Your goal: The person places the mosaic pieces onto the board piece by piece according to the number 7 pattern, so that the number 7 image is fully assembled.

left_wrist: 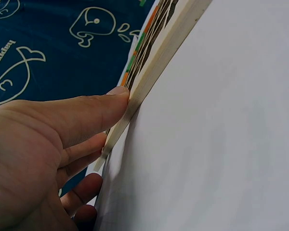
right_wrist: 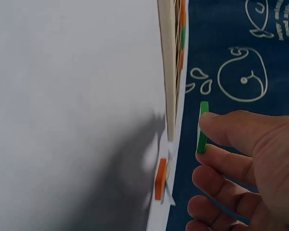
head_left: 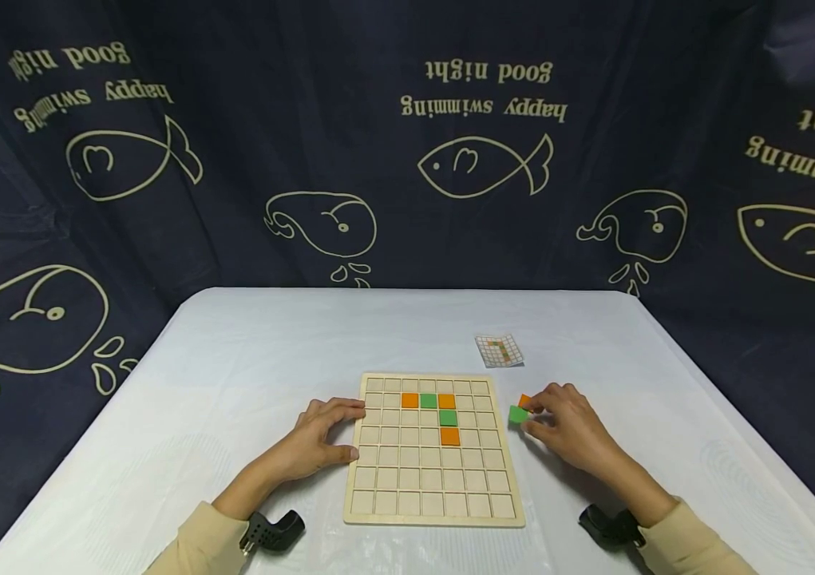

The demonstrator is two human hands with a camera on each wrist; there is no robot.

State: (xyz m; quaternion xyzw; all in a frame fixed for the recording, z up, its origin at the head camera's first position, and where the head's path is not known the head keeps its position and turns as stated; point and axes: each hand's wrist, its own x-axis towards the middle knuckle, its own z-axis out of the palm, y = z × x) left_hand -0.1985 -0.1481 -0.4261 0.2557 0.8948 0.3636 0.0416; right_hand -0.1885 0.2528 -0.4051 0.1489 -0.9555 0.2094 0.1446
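A wooden grid board (head_left: pixel 410 457) lies on the table, with orange and green square tiles in an L-shaped line near its top; one is the green tile (head_left: pixel 447 418). My left hand (head_left: pixel 317 442) touches the board's left edge with its thumb and fingertips, fingers spread. To the right of the board, my right hand (head_left: pixel 571 423) pinches a loose green tile (right_wrist: pixel 203 127) between thumb and index finger, held above the table. Below it, a loose orange tile (right_wrist: pixel 160 179) lies on the table, partly covered by the hand in the head view.
A small pattern card (head_left: pixel 500 351) with a printed grid and coloured squares lies beyond the board's top right corner. White cloth covers the table (head_left: pixel 199 383). A dark curtain (head_left: pixel 393 160) with fish drawings hangs behind it.
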